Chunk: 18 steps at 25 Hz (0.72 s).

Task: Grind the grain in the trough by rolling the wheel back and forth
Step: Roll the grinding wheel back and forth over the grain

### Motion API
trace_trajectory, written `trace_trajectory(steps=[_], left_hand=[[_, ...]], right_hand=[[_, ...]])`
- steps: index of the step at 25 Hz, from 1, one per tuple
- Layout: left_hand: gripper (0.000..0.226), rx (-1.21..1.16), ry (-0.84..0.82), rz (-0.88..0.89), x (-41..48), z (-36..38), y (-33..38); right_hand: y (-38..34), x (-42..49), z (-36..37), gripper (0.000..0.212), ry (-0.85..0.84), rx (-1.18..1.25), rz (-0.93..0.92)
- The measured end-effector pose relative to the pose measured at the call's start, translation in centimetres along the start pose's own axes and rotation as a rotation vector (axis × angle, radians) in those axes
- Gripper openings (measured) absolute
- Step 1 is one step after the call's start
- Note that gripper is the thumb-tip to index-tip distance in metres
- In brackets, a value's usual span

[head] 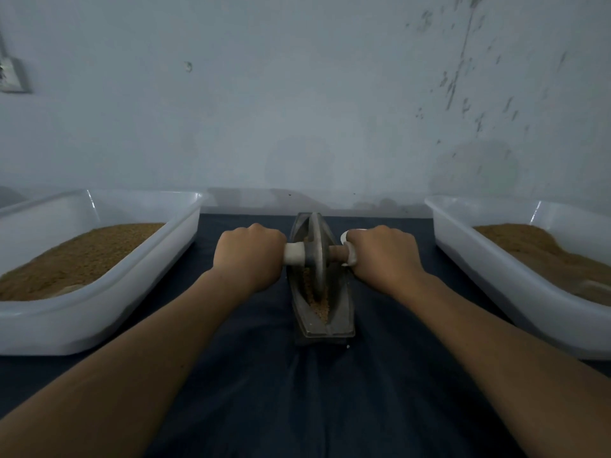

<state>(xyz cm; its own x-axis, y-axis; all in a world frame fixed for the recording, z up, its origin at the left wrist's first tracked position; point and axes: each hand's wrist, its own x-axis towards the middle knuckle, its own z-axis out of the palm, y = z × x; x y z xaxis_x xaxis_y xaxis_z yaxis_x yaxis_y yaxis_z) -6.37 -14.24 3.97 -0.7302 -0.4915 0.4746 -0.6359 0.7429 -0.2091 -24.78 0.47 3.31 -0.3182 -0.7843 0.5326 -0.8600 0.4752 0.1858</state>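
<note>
A dark metal boat-shaped trough [340, 320] lies lengthwise on the dark cloth in the middle. Tan grain [321, 309] fills its groove near the front end. A grey metal wheel [318, 249] stands upright in the groove, toward the far half of the trough. An axle handle [295, 253] runs through the wheel to both sides. My left hand [248, 256] grips the left end of the handle. My right hand [383, 254] grips the right end, where a white wrap shows by the thumb.
A white plastic tub [109, 302] holding tan grain stands at the left. A second white tub [489, 269] with grain stands at the right. A pale wall [297, 94] rises just behind the trough. Dark cloth [297, 408] covers the table toward me.
</note>
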Motion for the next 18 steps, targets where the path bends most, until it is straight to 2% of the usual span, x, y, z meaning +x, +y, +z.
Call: trace_trajectory(steps=[7, 11, 14, 16, 18], left_hand=[[0.023, 0.036, 0.032, 0.022, 0.2, 0.9, -0.3], [0.003, 0.056, 0.018, -0.02, 2.5, 0.7, 0.4], [0.006, 0.06, -0.037, 0.001, 2.7, -0.2, 0.4], [0.005, 0.037, -0.03, 0.091, 0.9, -0.7, -0.4], [0.016, 0.047, 0.107, 0.208, -1.0, -1.1, -1.0]], right_hand=[[0.5, -0.3, 1.0, 0.03, 0.066, -0.137, -0.023], [0.1, 2.5, 1.1, 0.021, -0.035, -0.004, 0.023], [0.3, 2.3, 0.7, 0.016, -0.1, 0.019, 0.041], [0.9, -0.1, 0.2, 0.023, -0.002, -0.005, -0.037], [1.3, -2.7, -1.2, 0.039, 0.17, -0.081, -0.102]])
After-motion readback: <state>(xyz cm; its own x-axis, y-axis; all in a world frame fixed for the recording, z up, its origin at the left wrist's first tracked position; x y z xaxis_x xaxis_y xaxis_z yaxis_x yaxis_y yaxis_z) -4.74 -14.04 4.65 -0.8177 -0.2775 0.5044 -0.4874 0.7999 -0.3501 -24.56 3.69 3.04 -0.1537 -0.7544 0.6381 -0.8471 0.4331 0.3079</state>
